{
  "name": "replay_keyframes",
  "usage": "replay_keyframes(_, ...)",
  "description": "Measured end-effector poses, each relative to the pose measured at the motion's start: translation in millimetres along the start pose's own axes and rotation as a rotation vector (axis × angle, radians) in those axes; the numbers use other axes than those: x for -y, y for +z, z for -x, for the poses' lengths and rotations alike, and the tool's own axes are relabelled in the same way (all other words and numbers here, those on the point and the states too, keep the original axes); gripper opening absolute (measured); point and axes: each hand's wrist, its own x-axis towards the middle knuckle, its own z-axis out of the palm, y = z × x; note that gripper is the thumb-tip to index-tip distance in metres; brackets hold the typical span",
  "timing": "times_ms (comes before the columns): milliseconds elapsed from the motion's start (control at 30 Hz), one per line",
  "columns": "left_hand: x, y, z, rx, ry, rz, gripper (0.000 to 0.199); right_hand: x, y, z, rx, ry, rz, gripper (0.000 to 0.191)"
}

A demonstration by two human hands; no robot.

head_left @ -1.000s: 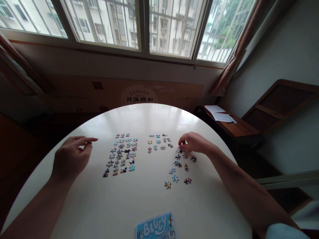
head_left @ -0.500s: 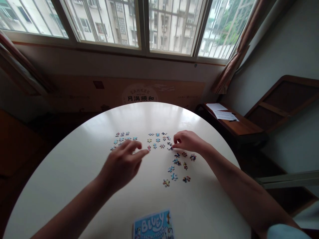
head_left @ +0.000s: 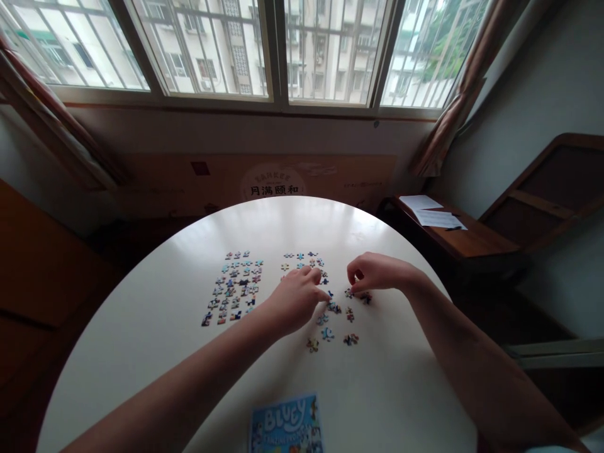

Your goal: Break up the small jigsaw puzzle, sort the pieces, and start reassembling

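My left hand (head_left: 297, 299) reaches over the middle of the table. Its index finger and thumb are apart, and the thumb tip is at a dark blue jigsaw puzzle piece (head_left: 329, 294). To its right, my right hand (head_left: 380, 274) is curled with thumb and fingers bent together at a small puzzle piece (head_left: 349, 293). Just below that hand lies a dark cluster of pieces (head_left: 366, 298). Nearer to me are loose pieces, among them a light blue one (head_left: 327, 334) and a yellowish one (head_left: 313, 344). My left hand partly covers the middle group of pieces.
Rows of puzzle pieces (head_left: 234, 302) lie left of centre on the round white table (head_left: 117, 340). A blue Bluey packet (head_left: 285, 425) lies at the near edge. Beyond the table on the right stands a wooden side table (head_left: 476, 236) with papers (head_left: 438, 219).
My left hand has moved right, from beside the left rows to the loose pieces. My right hand has shifted right and slightly nearer, away from the middle group. The view has turned slightly left.
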Motion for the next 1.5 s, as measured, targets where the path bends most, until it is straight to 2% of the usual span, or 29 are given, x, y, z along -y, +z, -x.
replay_keyframes(200, 13.0, -6.0, 48.3, -0.048, -0.088, -0.054, 0.055, -0.1, 0.9, 0.4, 0.025, 0.031, -0.027, 0.013)
replay_keyframes(300, 20.5, -8.2, 63.2, -0.062, -0.133, -0.09, 0.058, 4.3, 4.4, -1.3, 0.013, 0.005, -0.056, 0.011)
replay_keyframes(500, 23.4, -9.9, 69.9, -0.073, -0.206, -0.095, 0.051, 24.8, 21.4, -13.9, -0.085, -0.251, -0.051, 0.016)
replay_keyframes(700, 13.6, -2.3, 76.4, -0.125, -0.366, -0.127, 0.045, 50.9, 41.8, -26.4, -0.228, -0.301, 0.047, 0.021)
replay_keyframes(833, 11.4, 2.9, 77.8, -0.161, -0.412, -0.13, 0.043, 68.9, 51.2, -36.6, -0.275, -0.315, 0.115, 0.026)
replay_keyframes(933, 11.3, 3.3, 78.9, -0.2, -0.417, -0.132, 0.045, 71.3, 47.3, -35.7, -0.313, -0.302, 0.109, 0.029)
replay_keyframes(1067, 8.4, 1.3, 82.4, -0.25, -0.41, -0.133, 0.047, 52.6, 27.3, -16.8, -0.42, -0.224, 0.034, 0.033)
replay_keyframes(1167, 1.1, 1.0, 83.7, -0.226, -0.345, -0.087, 0.049, 34.5, 13.4, -0.6, -0.272, -0.208, -0.004, 0.032)
replay_keyframes(1267, -9.6, 0.9, 83.3, -0.182, -0.19, -0.007, 0.05, 25.5, 6.9, 8.3, -0.115, -0.205, -0.022, 0.031)
replay_keyframes(1400, -19.3, -3.9, 83.9, -0.065, -0.024, 0.083, 0.05, 27.9, 4.4, 11.3, -0.009, -0.209, -0.034, 0.033)
replay_keyframes(1500, -19.6, -9.2, 85.7, 0.005, 0.033, 0.121, 0.048, 33.1, 3.8, 11.8, 0.029, -0.212, -0.025, 0.036)
